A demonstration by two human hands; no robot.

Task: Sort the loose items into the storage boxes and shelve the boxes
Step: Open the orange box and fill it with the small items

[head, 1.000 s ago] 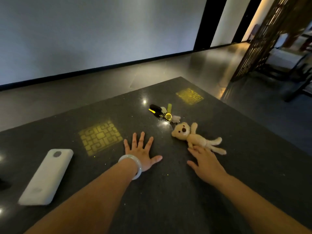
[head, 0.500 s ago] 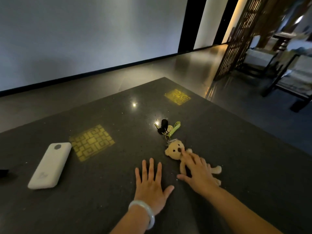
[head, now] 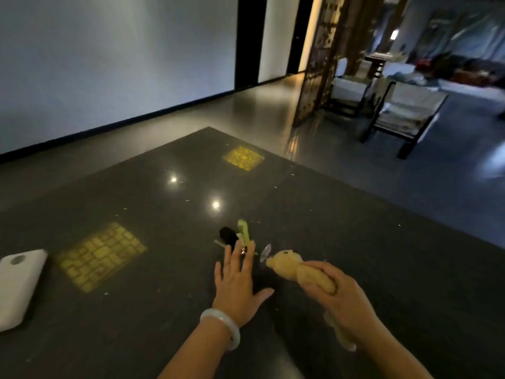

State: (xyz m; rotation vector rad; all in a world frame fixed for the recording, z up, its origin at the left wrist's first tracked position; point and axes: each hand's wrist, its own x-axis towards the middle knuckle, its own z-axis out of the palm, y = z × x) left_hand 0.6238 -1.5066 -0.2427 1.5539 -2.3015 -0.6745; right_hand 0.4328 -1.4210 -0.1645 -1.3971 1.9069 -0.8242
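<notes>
My right hand grips a small beige teddy bear round its body and holds it just above the dark table; its head points left and its legs hang below my wrist. A key bunch with a black fob and a green strap lies on the table just beyond my left hand. That hand lies flat with fingers spread, its fingertips at the keys, a pale bangle on the wrist. Something small and shiny links the bear to the keys.
A white power bank lies at the left edge of the view. Two yellow patterned inlays mark the tabletop. Beyond the table's far-right edge are a wooden lattice screen and dark-framed chairs.
My right hand has closed round the bear and lifted it off the table. My left hand has slid forward to the keys. The view has swung to the right.
</notes>
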